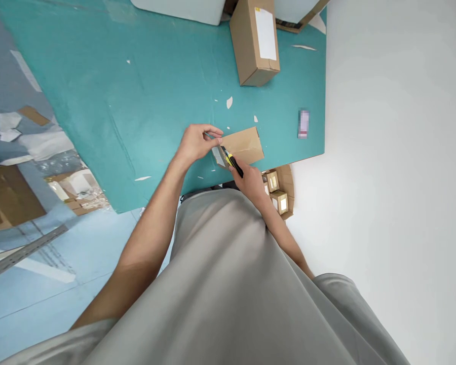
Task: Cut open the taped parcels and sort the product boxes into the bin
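So that's one left hand (198, 143) and one right hand (251, 181), two total. One knife (234, 164), one small cardboard box (245, 144) with it. One bench (99, 86), one taller box (247, 48), one pixelated item (303, 123). Just one open carton (288, 178), at least two little boxes (282, 203) inside. White scraps (229, 103)? Several, too tiny for an exact number tbh.

Packing workshop or stockroom; which of the two is unclear. Indicators: green tabletop (167, 91) strewn with paper scraps (229, 103); box cutter (235, 166); tall cardboard box (247, 50) bearing a white label (266, 33); carton (288, 180) holding small labelled boxes (280, 202); blue floor (99, 258), where cardboard (34, 115) and clear plastic packaging (94, 199) lie loose.
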Motion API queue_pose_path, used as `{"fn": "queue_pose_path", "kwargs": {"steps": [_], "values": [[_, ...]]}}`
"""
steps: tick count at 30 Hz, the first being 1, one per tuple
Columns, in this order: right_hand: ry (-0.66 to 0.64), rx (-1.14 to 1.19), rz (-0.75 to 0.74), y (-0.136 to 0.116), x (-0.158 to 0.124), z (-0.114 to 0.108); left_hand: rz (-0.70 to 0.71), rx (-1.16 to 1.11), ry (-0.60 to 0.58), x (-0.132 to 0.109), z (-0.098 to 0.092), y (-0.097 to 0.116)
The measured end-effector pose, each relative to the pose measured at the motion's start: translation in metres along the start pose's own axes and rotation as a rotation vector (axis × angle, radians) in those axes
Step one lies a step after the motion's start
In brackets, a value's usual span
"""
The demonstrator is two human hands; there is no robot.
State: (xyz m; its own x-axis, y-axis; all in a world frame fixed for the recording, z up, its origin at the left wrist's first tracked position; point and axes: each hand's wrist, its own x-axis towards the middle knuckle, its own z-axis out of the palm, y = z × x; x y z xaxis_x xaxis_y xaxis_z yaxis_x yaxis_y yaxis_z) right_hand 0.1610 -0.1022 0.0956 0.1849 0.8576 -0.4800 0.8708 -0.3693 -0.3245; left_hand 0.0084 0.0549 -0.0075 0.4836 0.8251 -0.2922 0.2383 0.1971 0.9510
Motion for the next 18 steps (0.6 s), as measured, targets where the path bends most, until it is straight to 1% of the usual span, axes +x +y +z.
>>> {"fn": "queue_pose_path", "kwargs": {"steps": [4, 8, 13, 18], "values": [[-0.022, -0.065, 0.042, -0.011, 0.0, -0.005, 0.01, 0.019, 0.015, 0.002, 0.003, -0.002], [-0.014, -0.119, 0.071, -0.022, 0.001, -0.004, -0.023, 0.025, 0.075, 0.001, 0.009, -0.004], [-0.03, -0.132, 0.05, -0.022, -0.003, -0.001, -0.065, 0.055, 0.158, -0.007, 0.017, -0.002], [-0.098, -0.144, 0.102, -0.024, -0.018, -0.008, -0.063, 0.072, 0.193, -0.014, 0.022, 0.005]]}}
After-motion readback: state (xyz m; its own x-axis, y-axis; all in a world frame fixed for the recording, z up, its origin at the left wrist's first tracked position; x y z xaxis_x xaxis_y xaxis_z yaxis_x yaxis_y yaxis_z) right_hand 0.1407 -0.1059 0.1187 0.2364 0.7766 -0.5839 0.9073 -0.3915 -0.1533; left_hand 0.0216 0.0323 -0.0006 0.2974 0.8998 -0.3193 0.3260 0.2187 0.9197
